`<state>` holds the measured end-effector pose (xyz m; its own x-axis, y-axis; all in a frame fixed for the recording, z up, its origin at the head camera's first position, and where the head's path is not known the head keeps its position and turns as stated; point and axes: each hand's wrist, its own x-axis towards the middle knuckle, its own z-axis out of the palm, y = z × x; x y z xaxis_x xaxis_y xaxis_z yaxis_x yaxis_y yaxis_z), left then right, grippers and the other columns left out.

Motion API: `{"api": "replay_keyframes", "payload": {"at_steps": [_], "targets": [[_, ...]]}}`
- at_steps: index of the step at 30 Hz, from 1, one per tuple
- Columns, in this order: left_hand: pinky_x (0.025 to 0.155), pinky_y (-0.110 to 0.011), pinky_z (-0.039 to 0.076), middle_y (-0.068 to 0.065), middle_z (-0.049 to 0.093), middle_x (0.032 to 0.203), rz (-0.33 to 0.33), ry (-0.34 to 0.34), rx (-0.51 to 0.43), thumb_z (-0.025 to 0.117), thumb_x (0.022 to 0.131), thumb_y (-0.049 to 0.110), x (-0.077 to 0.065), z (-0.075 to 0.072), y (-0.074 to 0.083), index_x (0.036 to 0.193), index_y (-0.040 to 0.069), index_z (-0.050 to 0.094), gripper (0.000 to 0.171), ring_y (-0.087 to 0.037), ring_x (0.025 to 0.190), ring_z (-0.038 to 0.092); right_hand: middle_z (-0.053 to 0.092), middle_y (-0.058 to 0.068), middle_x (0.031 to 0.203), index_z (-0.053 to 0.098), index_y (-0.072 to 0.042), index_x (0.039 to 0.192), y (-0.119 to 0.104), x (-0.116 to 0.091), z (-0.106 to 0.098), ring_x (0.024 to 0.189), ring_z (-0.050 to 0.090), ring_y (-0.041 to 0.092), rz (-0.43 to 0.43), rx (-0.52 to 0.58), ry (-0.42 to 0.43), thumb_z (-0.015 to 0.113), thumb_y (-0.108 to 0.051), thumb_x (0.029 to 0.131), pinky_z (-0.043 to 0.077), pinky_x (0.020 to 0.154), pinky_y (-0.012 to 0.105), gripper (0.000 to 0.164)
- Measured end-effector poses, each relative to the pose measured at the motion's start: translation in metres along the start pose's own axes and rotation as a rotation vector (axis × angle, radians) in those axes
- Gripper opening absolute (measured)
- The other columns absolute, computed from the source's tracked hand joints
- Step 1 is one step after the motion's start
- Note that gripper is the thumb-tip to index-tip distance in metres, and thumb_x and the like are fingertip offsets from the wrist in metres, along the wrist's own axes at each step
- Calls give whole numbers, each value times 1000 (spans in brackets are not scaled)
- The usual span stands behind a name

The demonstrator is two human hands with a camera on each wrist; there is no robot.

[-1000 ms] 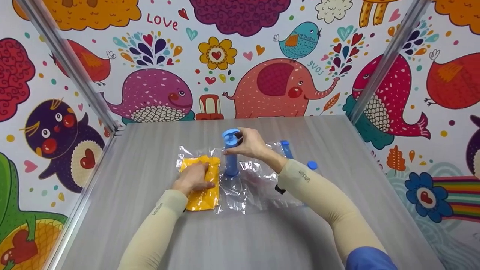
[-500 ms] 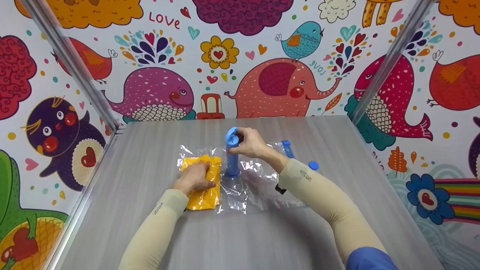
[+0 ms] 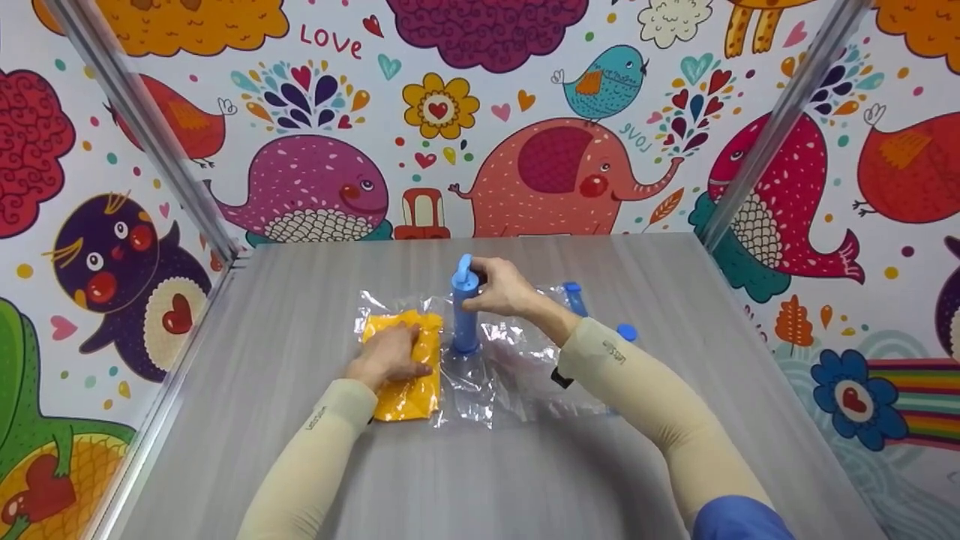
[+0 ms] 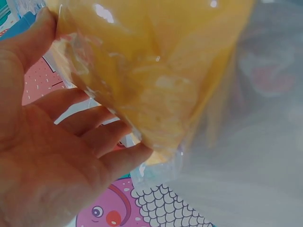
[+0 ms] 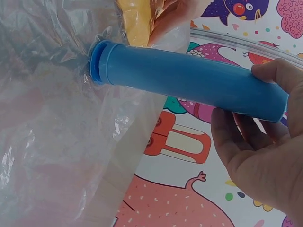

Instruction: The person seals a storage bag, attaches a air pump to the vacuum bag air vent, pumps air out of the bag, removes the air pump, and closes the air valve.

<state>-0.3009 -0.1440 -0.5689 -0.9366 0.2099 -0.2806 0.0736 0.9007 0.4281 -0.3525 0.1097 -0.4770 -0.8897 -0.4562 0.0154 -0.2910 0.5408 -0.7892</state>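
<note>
A blue hand pump (image 3: pixel 465 322) stands upright on a clear plastic bag (image 3: pixel 469 394), its lower end at a blue ring on the film. My right hand (image 3: pixel 504 286) grips the pump near its top, thumb on one side and fingers on the other, as the right wrist view also shows on the pump's barrel (image 5: pixel 184 78). Inside the bag's left part lies a folded yellow item (image 3: pixel 409 401). My left hand (image 3: pixel 385 356) rests on it with spread fingers, and the left wrist view shows those fingers (image 4: pixel 106 137) extended along the yellow side.
A round blue cap (image 3: pixel 627 331) lies on the grey table (image 3: pixel 300 315) right of the bag. At the bag's far right corner is a blue clip-like end piece (image 3: pixel 575 298). Patterned walls (image 3: pixel 315 187) enclose the table's back and sides.
The pump's top handle has turned about the upright axis and now shows nearly edge-on, with my right hand still holding the pump. My left hand has stayed on the yellow item.
</note>
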Motion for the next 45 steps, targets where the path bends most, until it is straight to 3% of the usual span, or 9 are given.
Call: {"api": "replay_keyframes", "payload": {"at_steps": [5,9,13,20,33,40,45], "targets": [[133,-70,40,-26,45,176,13,8,27,90,95,38,0,1,-1,168,9,51,87,-49,161,49,79,11,129,71,-10,136,-1,-4,0,122,76,34,26,-45,56,102,-33,81,66,109,47,68],[131,-68,43,-26,52,172,11,13,18,91,95,38,0,1,-2,168,9,51,87,-48,156,55,79,11,120,71,-10,129,-4,-5,3,111,76,29,29,-75,126,104,-43,79,69,100,43,68],[131,-68,43,-27,50,172,10,13,9,91,95,38,-1,0,-1,169,9,50,89,-48,156,55,80,9,116,72,-10,123,-6,-6,7,105,76,24,38,-85,165,101,-40,83,69,98,39,58],[134,-69,39,-26,42,178,3,11,13,90,96,40,0,0,0,170,11,49,89,-50,161,48,81,12,123,73,-8,129,-7,-7,10,111,78,28,36,-71,175,96,-26,88,68,105,44,50],[133,-66,42,-27,48,174,27,15,17,91,95,38,0,1,0,167,7,52,88,-49,157,54,81,17,127,72,-4,131,-4,-1,5,119,77,32,18,-25,71,88,-9,85,65,111,51,48],[133,-63,43,-28,50,172,38,16,17,92,95,37,0,1,-1,165,5,54,86,-47,156,55,78,18,137,71,-4,141,-2,1,3,128,76,36,-3,10,40,88,-8,85,62,116,54,58],[133,-65,43,-29,49,172,45,19,24,91,94,37,1,1,-1,165,5,54,86,-49,156,54,76,15,140,65,-10,149,0,-2,3,128,74,35,8,-24,69,98,-24,83,64,114,52,75]]}}
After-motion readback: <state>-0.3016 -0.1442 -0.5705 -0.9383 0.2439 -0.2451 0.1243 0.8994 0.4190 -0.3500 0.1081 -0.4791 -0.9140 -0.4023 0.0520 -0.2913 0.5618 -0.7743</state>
